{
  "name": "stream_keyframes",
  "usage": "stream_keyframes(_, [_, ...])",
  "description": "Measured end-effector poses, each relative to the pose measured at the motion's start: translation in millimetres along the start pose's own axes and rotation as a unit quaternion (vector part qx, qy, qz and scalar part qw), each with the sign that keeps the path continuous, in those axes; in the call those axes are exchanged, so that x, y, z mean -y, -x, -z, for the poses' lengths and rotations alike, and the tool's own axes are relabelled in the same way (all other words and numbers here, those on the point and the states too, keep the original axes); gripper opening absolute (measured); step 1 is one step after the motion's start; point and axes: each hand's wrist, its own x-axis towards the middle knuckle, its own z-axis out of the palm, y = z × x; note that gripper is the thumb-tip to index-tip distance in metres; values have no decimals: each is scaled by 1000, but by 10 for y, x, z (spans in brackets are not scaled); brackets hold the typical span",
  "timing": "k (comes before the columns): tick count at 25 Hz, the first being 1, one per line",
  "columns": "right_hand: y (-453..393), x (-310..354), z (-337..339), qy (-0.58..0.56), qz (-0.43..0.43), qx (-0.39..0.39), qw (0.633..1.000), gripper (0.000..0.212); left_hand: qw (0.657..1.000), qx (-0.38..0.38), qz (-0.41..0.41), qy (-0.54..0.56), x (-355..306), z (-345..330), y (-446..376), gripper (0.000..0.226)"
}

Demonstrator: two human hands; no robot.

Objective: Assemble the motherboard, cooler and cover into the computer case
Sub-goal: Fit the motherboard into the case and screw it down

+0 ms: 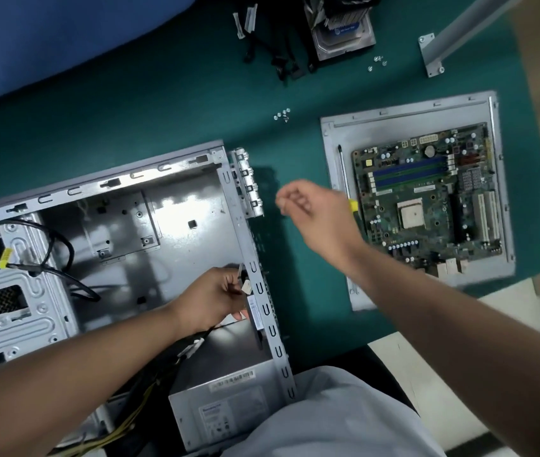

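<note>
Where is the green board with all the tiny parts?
The motherboard lies on the grey cover at the right of the table, beside the screwdriver.

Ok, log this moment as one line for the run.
left hand: holds cable end at case rear wall | right hand: mid-air, loosely curled, empty | motherboard: out, lying on cover
</note>
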Motion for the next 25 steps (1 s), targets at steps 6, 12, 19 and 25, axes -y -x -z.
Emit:
stream_keyframes(6, [713,-268,-354,-182,-170,54,967,22,999,6,-33,-37,5,51,-10,17])
stream_keyframes(12, [895,-330,-497,-239,-214,75,944,30,997,42,-1,64,-25,78,12,48])
stream_keyframes(19, [1016,-373,-584,-288,-236,83,924,26,993,35,-57,97,-100,-65,124,42])
stream_keyframes(25, [1094,-339,-670,-330,-243,69,909,12,988,25,-70,137,-112,-103,149,30])
